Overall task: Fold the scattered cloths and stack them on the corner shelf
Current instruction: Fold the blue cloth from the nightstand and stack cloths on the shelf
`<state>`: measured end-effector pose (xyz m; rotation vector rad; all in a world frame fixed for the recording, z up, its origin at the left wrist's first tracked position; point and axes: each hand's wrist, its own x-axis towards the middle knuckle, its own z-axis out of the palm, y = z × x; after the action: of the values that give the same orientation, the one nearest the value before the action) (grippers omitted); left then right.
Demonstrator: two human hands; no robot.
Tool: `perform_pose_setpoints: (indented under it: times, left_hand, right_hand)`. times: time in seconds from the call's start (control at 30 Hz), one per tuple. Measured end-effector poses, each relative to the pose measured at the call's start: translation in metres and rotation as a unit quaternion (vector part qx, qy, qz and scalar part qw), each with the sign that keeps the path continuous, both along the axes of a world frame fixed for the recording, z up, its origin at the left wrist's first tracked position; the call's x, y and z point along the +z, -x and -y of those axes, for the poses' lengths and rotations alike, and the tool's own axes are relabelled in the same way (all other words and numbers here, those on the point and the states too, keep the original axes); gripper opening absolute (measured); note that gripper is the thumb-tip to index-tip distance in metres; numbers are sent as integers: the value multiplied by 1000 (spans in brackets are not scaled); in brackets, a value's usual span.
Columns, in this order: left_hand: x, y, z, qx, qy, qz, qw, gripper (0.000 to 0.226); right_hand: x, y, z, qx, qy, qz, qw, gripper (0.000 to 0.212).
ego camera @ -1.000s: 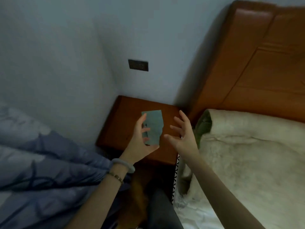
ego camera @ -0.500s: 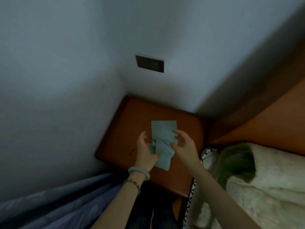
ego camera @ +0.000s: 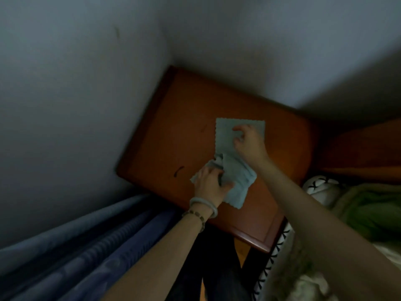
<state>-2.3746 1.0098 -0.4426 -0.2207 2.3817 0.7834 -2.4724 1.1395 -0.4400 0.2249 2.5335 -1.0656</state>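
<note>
— Two items: grip state per hand, and where the cloth [ego camera: 225,135] sits. Start at the left edge.
— Blue draped fabric [ego camera: 76,246] bottom left, against the wall. Next is the left hand [ego camera: 209,183], two bracelets [ego camera: 202,208] on its wrist.
— Grip?
— Fingers curled into the bunched near end of the cloth. Clenched on it.
— Cloth position?
— On top of the wooden corner shelf [ego camera: 180,101], roughly mid-surface. Pale teal. Far end lies flat with a scalloped edge showing; near end is crumpled. One piece or two overlapping: cannot tell.
— And the right hand [ego camera: 249,142]?
— On the flat far end, fingers bent, tips touching fabric. Pinching or only pressing: cannot tell, too blurred.
— Right of that?
— White item with black stitching [ego camera: 321,187] just beside the shelf, then a green blanket [ego camera: 373,209].
</note>
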Motion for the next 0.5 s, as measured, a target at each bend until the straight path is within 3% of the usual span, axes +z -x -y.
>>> perform_pose_setpoints:
  times: [0.17,0.3,0.37,0.5]
  left_hand:
    - [-9,-3,-8,51,-47,-10,998,19]
    - [3,-6,-6,48,-89,-8,995,17]
    - [7,-6,-2,48,-83,-3,995,17]
    - [16,-2,14,63,-47,-50,996,13]
  right_hand:
    - [-24,16,17,32,-33,-35,998,58]
    - [-37,32,24,74,-72,-16,995,70]
    - [-41,36,24,95,-110,-3,989,59]
    - [-29,32,20,117,-127,-67,983,31]
